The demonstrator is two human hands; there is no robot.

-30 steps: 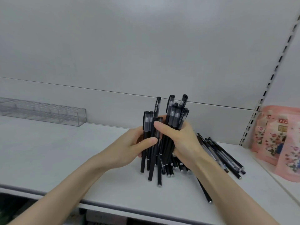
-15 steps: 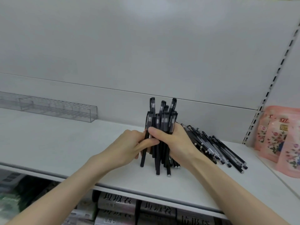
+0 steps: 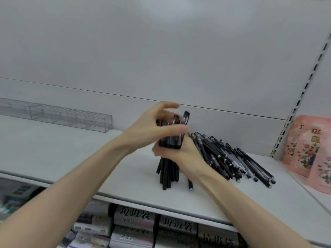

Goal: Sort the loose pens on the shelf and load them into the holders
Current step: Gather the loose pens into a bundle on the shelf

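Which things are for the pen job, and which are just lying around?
For the job:
- bundle of pens, gripped upright by the right hand, with the left hand at its top
- loose pens piled on the shelf
- clear holder by the back wall

Just lying about:
- pink flowery packets at the right
- packs on the level below

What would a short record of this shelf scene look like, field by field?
Right hand: grips a bundle of pens, upright, tips on the shelf
Left hand: fingers spread over the bundle's top
Loose pens: piled right of the bundle
Holder: clear, back left, no pens visible inside
Pink packets: far right
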